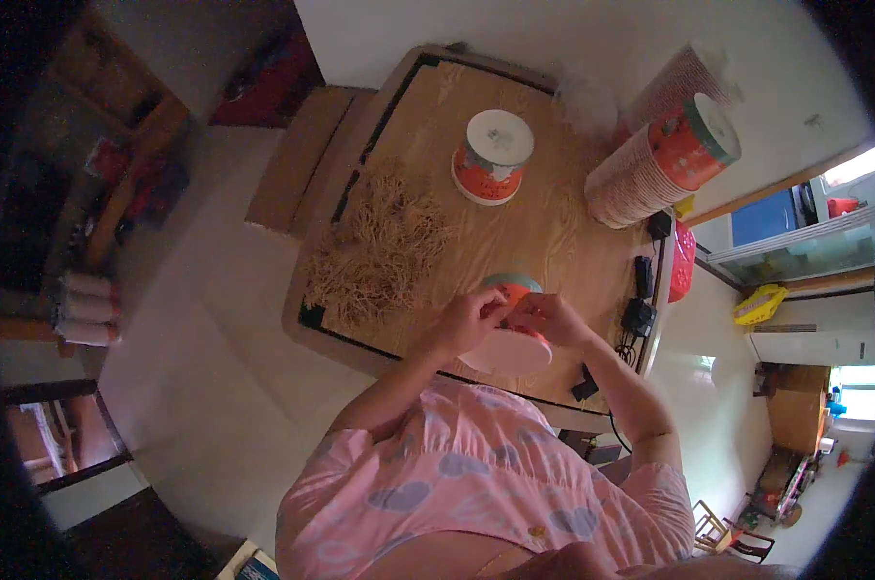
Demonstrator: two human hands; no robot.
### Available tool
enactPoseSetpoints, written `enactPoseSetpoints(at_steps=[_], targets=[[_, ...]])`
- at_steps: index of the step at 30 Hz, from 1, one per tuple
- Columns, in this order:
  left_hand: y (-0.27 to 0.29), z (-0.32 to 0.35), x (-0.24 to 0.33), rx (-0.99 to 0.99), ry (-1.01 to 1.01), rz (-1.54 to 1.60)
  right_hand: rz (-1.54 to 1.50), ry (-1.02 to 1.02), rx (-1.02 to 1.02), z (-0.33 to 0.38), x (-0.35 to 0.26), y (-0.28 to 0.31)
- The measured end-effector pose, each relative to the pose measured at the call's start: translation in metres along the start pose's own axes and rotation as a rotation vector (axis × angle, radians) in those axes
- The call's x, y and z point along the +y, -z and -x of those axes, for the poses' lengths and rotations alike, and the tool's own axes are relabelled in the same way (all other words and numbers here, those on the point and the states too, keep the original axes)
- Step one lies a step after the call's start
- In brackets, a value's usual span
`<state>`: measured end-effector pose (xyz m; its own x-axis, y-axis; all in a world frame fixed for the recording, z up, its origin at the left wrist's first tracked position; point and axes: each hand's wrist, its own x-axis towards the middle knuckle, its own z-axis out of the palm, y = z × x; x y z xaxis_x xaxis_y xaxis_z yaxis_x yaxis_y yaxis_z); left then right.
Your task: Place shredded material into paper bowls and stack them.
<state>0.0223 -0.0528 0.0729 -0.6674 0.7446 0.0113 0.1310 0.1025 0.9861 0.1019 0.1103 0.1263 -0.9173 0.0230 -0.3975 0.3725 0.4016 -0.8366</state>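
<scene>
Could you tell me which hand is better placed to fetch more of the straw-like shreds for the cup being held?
Probably the left hand: the shreds lie on its side of the cup, while the right hand is farther off.

Matt wood-grain table (pixel 563 242), smooth paper cup (pixel 508 343), dry fibrous straw pile (pixel 384 246), soft cloth sleeve (pixel 476 474)

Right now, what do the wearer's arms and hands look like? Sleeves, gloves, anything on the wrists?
Both hands are bare: no gloves on the left hand or the right hand. Forearms are uncovered up to short sleeves of a pink top printed with pale bluish heart shapes. No watch, bracelet or ring is visible; the picture is too soft to rule out small jewellery.
</scene>
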Motion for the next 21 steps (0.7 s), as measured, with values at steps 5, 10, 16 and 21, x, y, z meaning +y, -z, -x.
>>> enactPoseSetpoints(at_steps=[5, 10, 16, 21], targets=[[-0.001, 0.006, 0.012, -0.002, -0.016, -0.004, -0.077, 0.017, -0.018, 0.003, 0.011, -0.009], [-0.007, 0.009, 0.001, 0.081, -0.053, -0.085, 0.038, 0.071, 0.013, 0.006, 0.01, -0.007], [-0.01, 0.008, -0.019, 0.13, -0.038, -0.054, 0.164, 0.079, 0.005, 0.012, 0.002, -0.002], [-0.002, 0.002, -0.009, -0.052, -0.061, -0.043, 0.087, -0.009, -0.018, 0.01, 0.019, -0.002]])
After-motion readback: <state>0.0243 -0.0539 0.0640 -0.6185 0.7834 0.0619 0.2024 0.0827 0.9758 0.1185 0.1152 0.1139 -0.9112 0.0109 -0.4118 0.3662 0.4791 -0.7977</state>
